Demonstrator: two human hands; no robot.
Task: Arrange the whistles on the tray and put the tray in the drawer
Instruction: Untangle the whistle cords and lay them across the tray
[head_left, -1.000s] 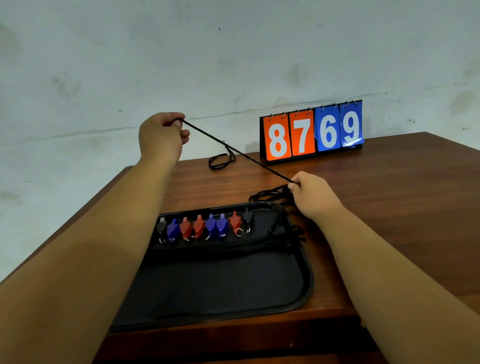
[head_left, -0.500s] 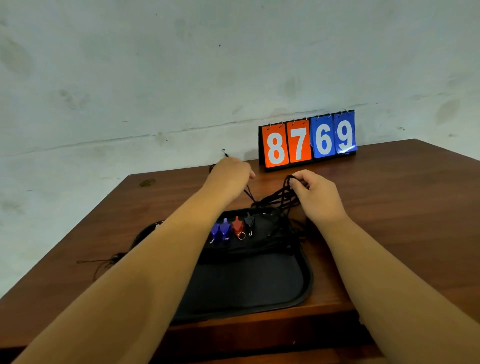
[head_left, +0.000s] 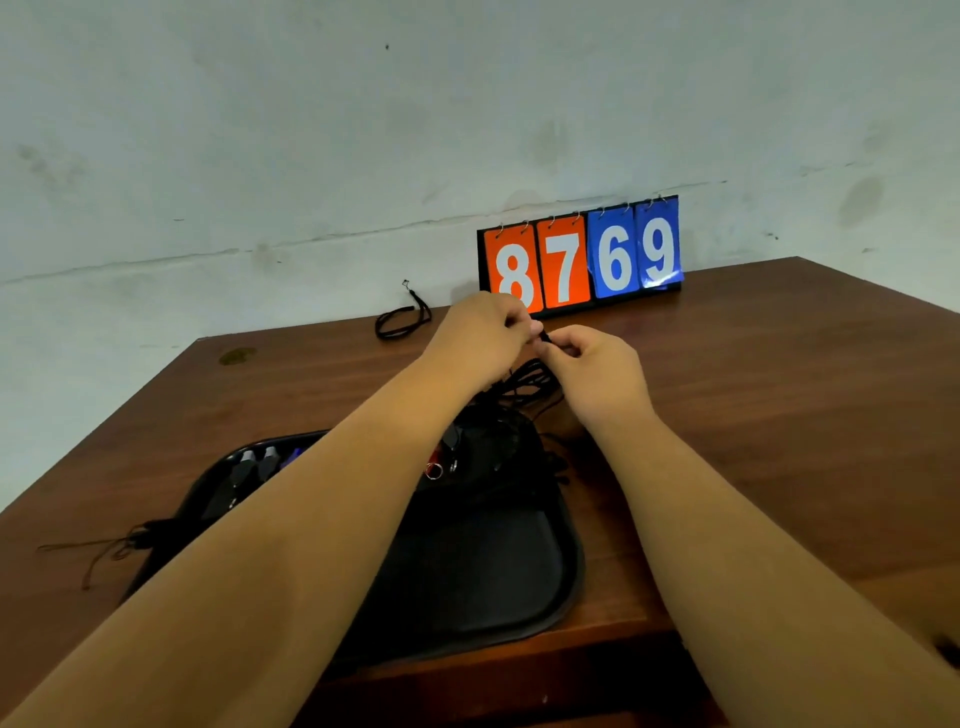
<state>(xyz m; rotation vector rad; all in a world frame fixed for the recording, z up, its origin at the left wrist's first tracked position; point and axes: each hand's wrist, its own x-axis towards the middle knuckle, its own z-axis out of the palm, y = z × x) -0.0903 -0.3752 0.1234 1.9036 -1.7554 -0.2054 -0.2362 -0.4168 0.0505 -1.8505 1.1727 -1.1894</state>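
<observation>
Black cord (head_left: 544, 338) is pinched by both left hand (head_left: 480, 332) and right hand (head_left: 597, 366), likely to bundle its slack; below the pinch, whistles (head_left: 248, 467) sit in the tray (head_left: 569, 582).

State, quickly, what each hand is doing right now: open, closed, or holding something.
Left hand: closed, pinching the black cord.
Right hand: closed, pinching the same cord.
</observation>
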